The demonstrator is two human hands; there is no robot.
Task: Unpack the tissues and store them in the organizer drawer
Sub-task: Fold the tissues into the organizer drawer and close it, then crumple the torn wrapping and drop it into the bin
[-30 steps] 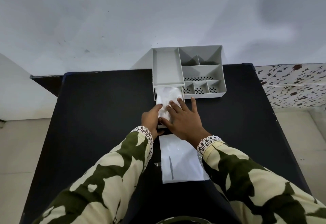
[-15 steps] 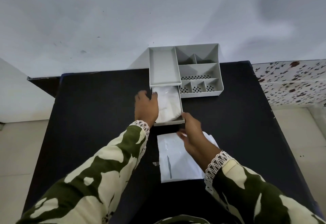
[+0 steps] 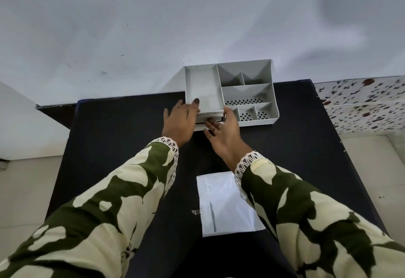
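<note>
A grey organizer (image 3: 247, 93) with several compartments stands at the far edge of the black table (image 3: 114, 137). Its drawer (image 3: 200, 126) under the left tray is pushed almost fully in; only its front shows. The tissues are hidden inside. My left hand (image 3: 180, 122) rests against the organizer's left front corner, fingers spread, thumb on the tray rim. My right hand (image 3: 223, 131) presses flat on the drawer front, fingers apart. The flat white tissue wrapper (image 3: 223, 205) lies on the table near me.
A white wall rises right behind the organizer. A small scrap of clear wrapper (image 3: 195, 212) lies left of the white wrapper. A flower-patterned surface (image 3: 361, 104) sits to the right of the table. Pale floor shows on both sides.
The drawer stood pulled out with white tissues in it; it has now slid in almost shut. My right hand moved from the wrapper up to the drawer front. My left hand stayed at the organizer's left side.
</note>
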